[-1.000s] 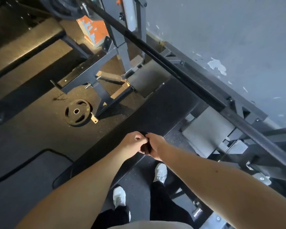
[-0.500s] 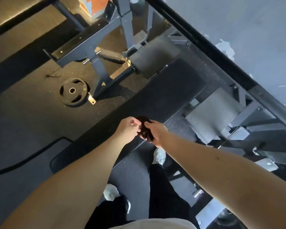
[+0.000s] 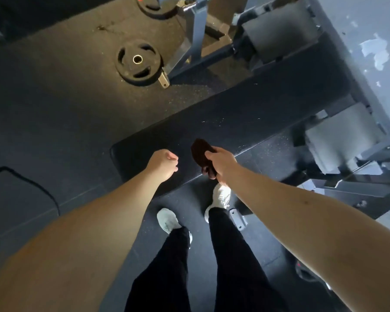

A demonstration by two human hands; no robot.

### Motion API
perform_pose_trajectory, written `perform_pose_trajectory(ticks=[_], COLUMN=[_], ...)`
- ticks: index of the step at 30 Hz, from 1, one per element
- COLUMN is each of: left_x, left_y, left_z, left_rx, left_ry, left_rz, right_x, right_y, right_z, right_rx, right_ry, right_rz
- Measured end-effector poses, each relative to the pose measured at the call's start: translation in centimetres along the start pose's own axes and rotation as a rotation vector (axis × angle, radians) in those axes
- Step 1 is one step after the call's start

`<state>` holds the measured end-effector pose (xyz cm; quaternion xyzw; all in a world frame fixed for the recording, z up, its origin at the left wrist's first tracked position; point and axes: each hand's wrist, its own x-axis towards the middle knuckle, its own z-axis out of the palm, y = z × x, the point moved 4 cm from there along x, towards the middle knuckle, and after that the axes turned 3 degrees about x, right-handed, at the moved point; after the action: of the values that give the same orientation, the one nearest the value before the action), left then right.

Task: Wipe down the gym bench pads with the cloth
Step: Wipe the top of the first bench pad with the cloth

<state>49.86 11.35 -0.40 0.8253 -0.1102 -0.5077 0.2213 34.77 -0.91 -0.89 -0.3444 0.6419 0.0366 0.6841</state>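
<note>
One wide-angle view from the person's head, tilted steeply down: shoes (image 3: 167,218) close below, bench pad (image 3: 245,113) just ahead, floor (image 3: 54,104) far left, wall (image 3: 369,23) far right.

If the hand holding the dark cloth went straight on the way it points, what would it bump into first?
Probably the black bench pad: the right hand holds the cloth over its near end, pointing along it. The gap between them is hard to judge.
</note>
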Motion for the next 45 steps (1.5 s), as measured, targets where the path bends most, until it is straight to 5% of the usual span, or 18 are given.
perform_pose_trajectory(ticks=[11,20,28,37,45], left_x=[1.3,6.7,10.1,12.1,12.6], left_y=[-14.6,-25.2,-32.9,-33.8,-34.4], left_z=[-2.2,-2.1,-1.6,-1.5,-1.4], left_rx=[-0.183,0.019,0.039,-0.157,-0.185], left_ry=[0.182,0.376,0.382,0.357,0.369], left_rz=[-0.194,-0.337,-0.227,-0.121,-0.117], right_x=[4.5,9.7,13.0,13.8,14.0], right_y=[4.5,11.2,23.0,24.5,27.1], right_z=[8.8,16.2,20.7,22.4,20.5], right_rx=[-0.373,-0.876,-1.283,-1.684,-1.702], right_ry=[-0.018,-0.114,-0.221,-0.139,-0.213], right_rz=[-0.179,-0.740,-1.288,-1.307,-1.418])
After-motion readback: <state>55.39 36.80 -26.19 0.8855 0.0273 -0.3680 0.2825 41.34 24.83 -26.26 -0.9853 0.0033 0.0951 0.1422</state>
